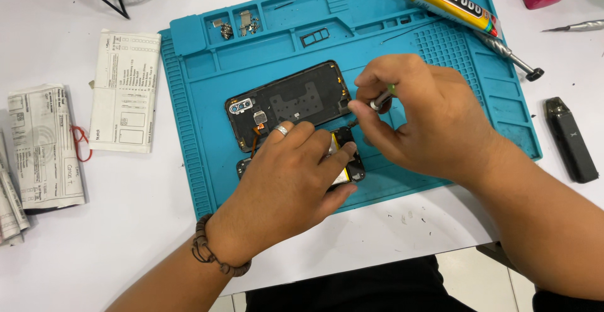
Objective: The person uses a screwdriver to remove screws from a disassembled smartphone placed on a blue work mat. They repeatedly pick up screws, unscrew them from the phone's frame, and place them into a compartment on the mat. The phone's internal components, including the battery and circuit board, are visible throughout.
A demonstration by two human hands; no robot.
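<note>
Screw-driving on opened black phone body (345, 161): left hand (292, 173) pins it, right hand (415, 120) grip pinching slim metal screwdriver (379, 102); next needs steady vertical tip.

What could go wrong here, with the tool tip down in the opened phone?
1. The right hand pinches a small screwdriver right above the opened phone body; a slip could gouge what lies beneath.
2. The back cover lies hinged beside it, an orange flex seemingly between them; the left hand shifting could strain it.
3. Loose small parts sit in open tray pockets of the blue mat; a bump might scatter them.
</note>
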